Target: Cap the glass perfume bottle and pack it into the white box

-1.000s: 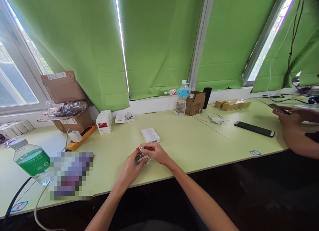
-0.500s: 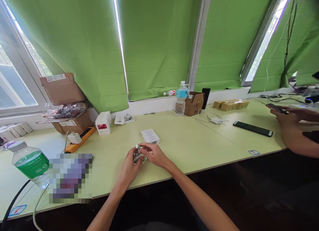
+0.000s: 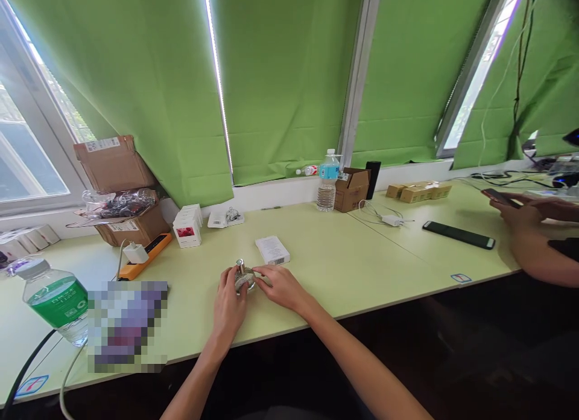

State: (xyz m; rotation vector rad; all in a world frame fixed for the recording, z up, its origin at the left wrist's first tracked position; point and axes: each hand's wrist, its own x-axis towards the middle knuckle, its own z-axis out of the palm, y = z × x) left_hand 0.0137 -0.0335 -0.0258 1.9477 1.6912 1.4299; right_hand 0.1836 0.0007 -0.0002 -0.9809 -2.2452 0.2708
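As left grip [image 3: 230, 306] faces right grip [image 3: 284, 285], bottle [image 3: 245, 279] sits between.

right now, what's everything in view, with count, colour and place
glass bottle: 1, clear, front centre
flat box: 1, white, beyond the bottle
small boxes: many, white, back left
cartons: 2 or more, brown, back
paper boxes: several, yellow, back right
power strip: 1, orange, left
chargers: 2, white, left and right
drink bottles: 3 or more, clear, left and back
blurred item: 1, purple, front left
phone-like devices: 2, dark, right
cables: several, black and white, both sides
blinds: several, green, behind
tabletop: 1, pale yellow-green, beneath
co-worker's hands: 2, bare, far right
left hand: 1, bare, around the bottle
right hand: 1, bare, at the bottle's side
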